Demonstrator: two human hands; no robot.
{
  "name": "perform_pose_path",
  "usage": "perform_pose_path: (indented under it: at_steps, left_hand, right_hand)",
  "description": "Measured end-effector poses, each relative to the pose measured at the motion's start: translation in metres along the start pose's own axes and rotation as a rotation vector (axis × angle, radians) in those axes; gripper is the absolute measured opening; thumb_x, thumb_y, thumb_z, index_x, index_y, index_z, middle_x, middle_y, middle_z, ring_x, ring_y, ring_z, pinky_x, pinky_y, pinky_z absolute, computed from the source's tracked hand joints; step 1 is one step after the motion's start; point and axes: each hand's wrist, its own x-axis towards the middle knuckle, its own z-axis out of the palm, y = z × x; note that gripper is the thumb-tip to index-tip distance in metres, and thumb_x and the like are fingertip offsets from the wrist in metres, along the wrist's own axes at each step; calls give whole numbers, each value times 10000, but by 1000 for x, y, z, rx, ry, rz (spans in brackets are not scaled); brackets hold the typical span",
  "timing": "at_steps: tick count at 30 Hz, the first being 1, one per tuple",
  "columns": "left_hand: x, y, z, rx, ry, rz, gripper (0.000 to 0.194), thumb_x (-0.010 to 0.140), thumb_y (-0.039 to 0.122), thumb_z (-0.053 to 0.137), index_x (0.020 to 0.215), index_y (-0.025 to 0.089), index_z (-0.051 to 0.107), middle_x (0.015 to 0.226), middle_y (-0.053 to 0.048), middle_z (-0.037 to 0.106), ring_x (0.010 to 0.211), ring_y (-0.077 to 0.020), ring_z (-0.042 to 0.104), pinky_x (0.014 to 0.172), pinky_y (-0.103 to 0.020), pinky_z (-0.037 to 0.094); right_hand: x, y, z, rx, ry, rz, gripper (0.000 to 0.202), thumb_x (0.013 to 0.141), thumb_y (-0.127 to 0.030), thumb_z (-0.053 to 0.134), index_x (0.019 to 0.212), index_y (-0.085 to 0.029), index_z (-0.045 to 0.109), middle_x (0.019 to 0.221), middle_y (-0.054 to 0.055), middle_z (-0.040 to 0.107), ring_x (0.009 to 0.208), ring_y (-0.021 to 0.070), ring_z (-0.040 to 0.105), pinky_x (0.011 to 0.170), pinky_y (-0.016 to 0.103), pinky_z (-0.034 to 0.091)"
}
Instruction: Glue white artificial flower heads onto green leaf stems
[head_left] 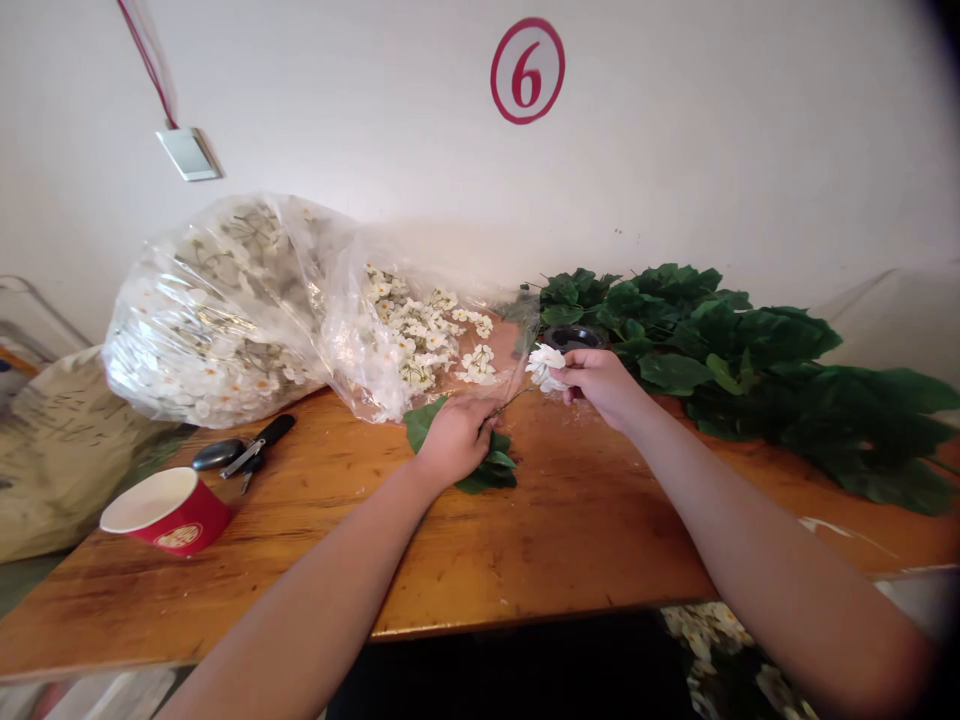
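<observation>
My left hand (459, 437) is closed around the stem of a green leaf sprig (487, 472), low over the wooden table (525, 560). The sprig's leaves stick out on both sides of the hand, and its thin stem points up to the right. In my right hand (596, 383) a white flower cluster (546, 368) is pinched between thumb and fingers, close to the stem's upper end. Whether flower and stem are joined I cannot tell. A round black dish (576, 338) sits just behind my right hand.
A clear plastic bag (217, 310) of white flowers lies at the back left, with loose flowers (420, 335) at its mouth. Green leaf sprigs (720, 345) are heaped at the right. A red paper cup (169, 512) and keys with a black fob (244, 455) are at the left.
</observation>
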Motion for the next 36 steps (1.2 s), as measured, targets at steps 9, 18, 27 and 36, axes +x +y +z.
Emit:
perform_pose_path:
  at_steps: [9,18,27,36]
  left_hand:
    - [-1,-1,1,4,-4,-14,280,871,128,479,1086,187,648,953,-57,698,903,-204,605,839,-345,454]
    - [0,0,1,-8,-12,-8,268,872,129,483,1073,190,651,935,-49,699,887,-202,604,829,-345,452]
    - [0,0,1,0,-9,-14,268,872,130,479,1069,192,650,933,-57,699,884,-202,607,831,-351,452]
    - [0,0,1,-12,-11,-24,275,877,132,477,1085,194,645,956,-61,699,912,-207,614,844,-360,457]
  right_hand:
    - [2,3,0,-5,0,4,229,679,-279,774,692,-148,586,590,1,570,415,89,497,440,247,437]
    - [1,4,1,-12,-18,15,242,664,-290,787,712,-147,597,585,-3,564,420,85,489,454,250,445]
    - [1,3,-1,3,-11,4,253,664,-311,788,724,-150,601,574,-6,565,416,88,484,450,254,437]
    - [1,1,-1,3,4,12,244,657,-290,786,708,-154,589,574,-13,553,412,86,485,441,248,425]
